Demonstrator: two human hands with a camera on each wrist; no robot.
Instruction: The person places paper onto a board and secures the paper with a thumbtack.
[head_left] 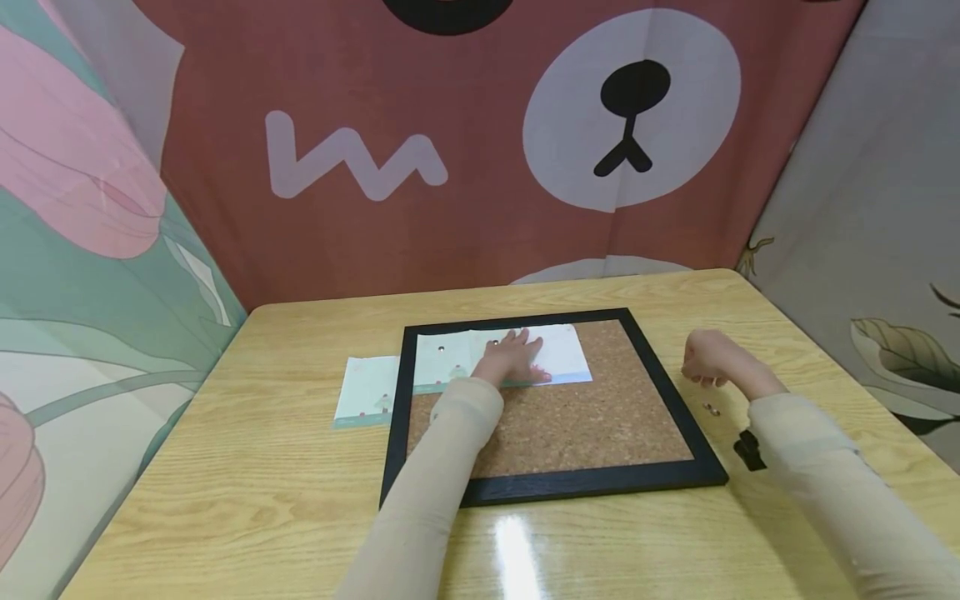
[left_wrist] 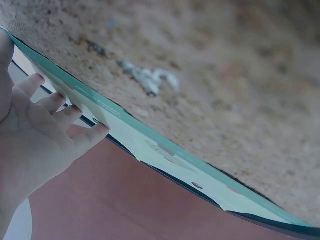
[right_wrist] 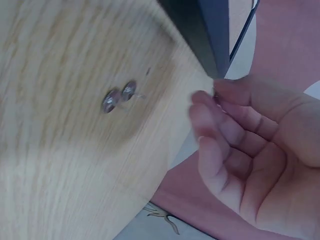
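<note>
My left hand (head_left: 512, 358) rests with spread fingers on pale printed paper (head_left: 558, 350) along the top of a black-framed corkboard (head_left: 585, 425). Two pushed-in thumbtacks show in this paper, one thumbtack (head_left: 441, 348) near its left end and another close to my left fingertips. To the right of the board, my right hand (head_left: 716, 360) is raised over the table. Its thumb and index finger pinch a small metal thumbtack (right_wrist: 216, 98), mostly hidden by the fingertips. Below that hand, two loose thumbtacks (right_wrist: 111, 101) lie on the wood.
Another printed sheet (head_left: 366, 390) lies on the wooden table (head_left: 247, 467), at the board's left edge. A small black object (head_left: 748, 450) is beside my right sleeve. Printed cloth (head_left: 480, 233) hangs behind the table.
</note>
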